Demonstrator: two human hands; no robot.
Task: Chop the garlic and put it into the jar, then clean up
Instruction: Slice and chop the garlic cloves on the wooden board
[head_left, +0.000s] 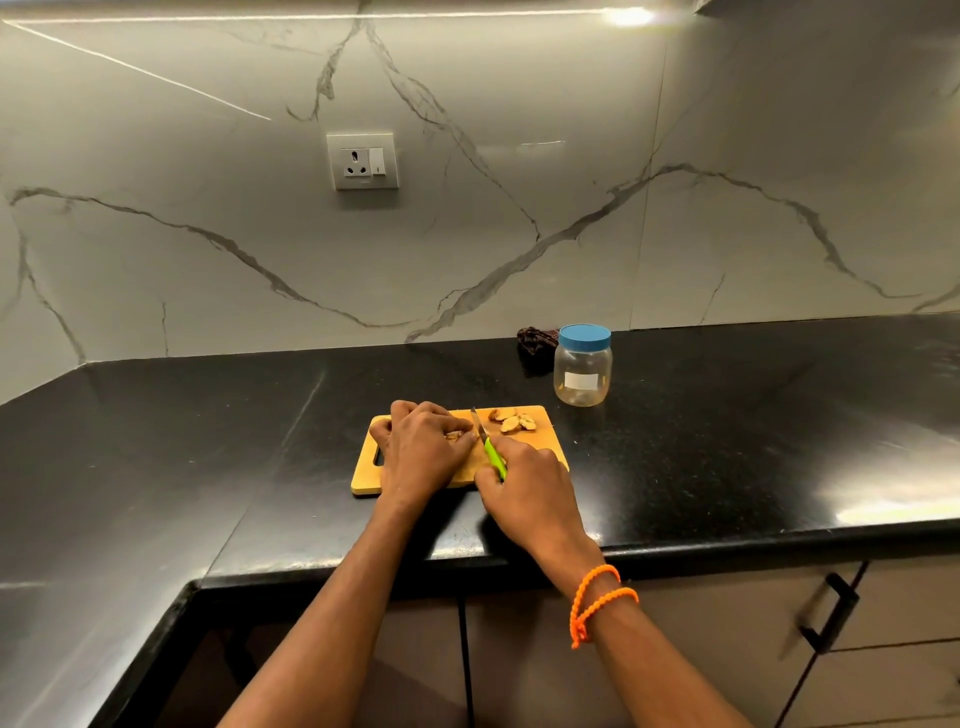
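Garlic cloves (511, 420) lie in a small group on the far right part of the wooden cutting board (540, 439), which rests on the black desk (208, 441). One further piece (457, 435) sits under the left hand (423, 447) — the fingers are curled down over it, pinning it to the board. The right hand (524, 486) is closed around the green handle of a knife (485, 439); the blade points away from the person and stands just beside the left fingertips. An orange beaded band (597, 597) circles the right wrist. The jar (583, 366) — clear, with its blue lid on — stands upright on the desk beyond the board's far right corner, apart from it. A dark object (535, 340) lies just behind the jar, near the wall.
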